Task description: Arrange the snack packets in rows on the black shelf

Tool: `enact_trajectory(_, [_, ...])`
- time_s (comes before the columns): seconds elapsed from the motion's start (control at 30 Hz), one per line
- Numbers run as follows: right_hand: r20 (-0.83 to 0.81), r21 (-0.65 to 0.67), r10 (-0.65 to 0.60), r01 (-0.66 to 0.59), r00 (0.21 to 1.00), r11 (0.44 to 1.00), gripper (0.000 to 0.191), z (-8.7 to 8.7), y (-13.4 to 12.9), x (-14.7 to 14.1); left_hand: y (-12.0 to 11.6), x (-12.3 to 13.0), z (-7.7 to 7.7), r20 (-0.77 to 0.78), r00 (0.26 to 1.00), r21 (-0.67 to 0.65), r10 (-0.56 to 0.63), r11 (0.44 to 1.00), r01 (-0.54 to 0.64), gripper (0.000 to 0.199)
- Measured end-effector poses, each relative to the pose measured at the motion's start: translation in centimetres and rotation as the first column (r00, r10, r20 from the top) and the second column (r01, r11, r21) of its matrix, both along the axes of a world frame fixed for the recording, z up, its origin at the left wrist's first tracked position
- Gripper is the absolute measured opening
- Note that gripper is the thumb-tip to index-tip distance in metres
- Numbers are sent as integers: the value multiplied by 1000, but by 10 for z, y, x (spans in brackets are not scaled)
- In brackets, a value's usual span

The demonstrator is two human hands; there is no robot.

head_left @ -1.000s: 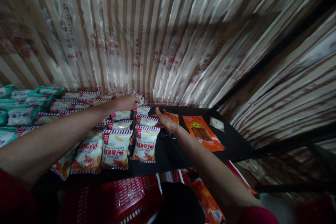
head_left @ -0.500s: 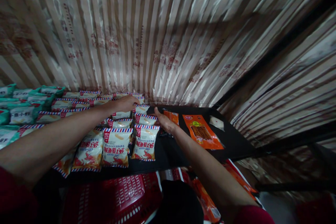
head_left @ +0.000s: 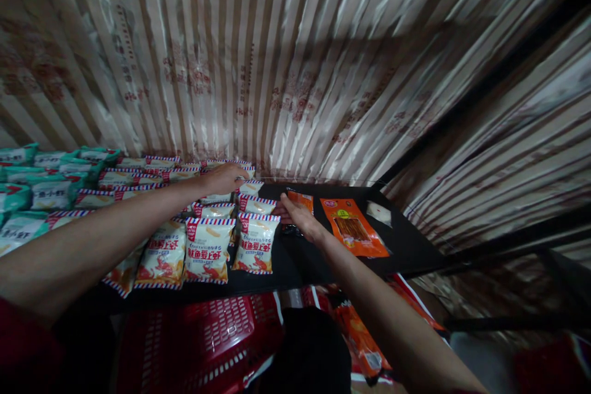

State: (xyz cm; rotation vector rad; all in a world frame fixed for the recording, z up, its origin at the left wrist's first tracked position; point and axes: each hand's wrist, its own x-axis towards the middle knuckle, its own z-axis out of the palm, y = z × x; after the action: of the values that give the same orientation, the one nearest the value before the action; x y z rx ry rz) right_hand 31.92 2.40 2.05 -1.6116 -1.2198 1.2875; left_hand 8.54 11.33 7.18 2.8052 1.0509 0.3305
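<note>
"So, where are the striped-edge white snack bags (head_left: 255,245)?"

"In rows on the black shelf (head_left: 300,265), with the rightmost column between the two hands. Teal bags (head_left: 50,194) crowd the far left"

"And the left hand (head_left: 227,178)?"

"It's at the back end of that column, fingers bent down by the rear bags. I can't tell whether its grip is closed on one."

"What about the right hand (head_left: 299,217)?"

"Its grip is apart, thumb raised away from the fingers, which point at the column's right side. Contact is hard to make out. A small orange-and-black packet (head_left: 302,200) lies right by it, partly covered."

"Anything further right?"

"A large orange packet (head_left: 354,231) lies flat, then a small white packet (head_left: 379,213). Below the shelf's front edge sit a red basket (head_left: 226,326) and more orange packets (head_left: 362,335)"
</note>
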Motion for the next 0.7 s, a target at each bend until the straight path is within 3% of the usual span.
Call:
enact_trajectory(0.27, [-7,77,95,-94,995,993,24,0,-12,-9,-5,-1,-16,20,997,-18,-71,997,71,26])
enact_trajectory(0.7, [-179,1,53,-54,982,999,13,-1,-2,-30,-16,-6,-9,7,1000,-18,-18,1000,18,22])
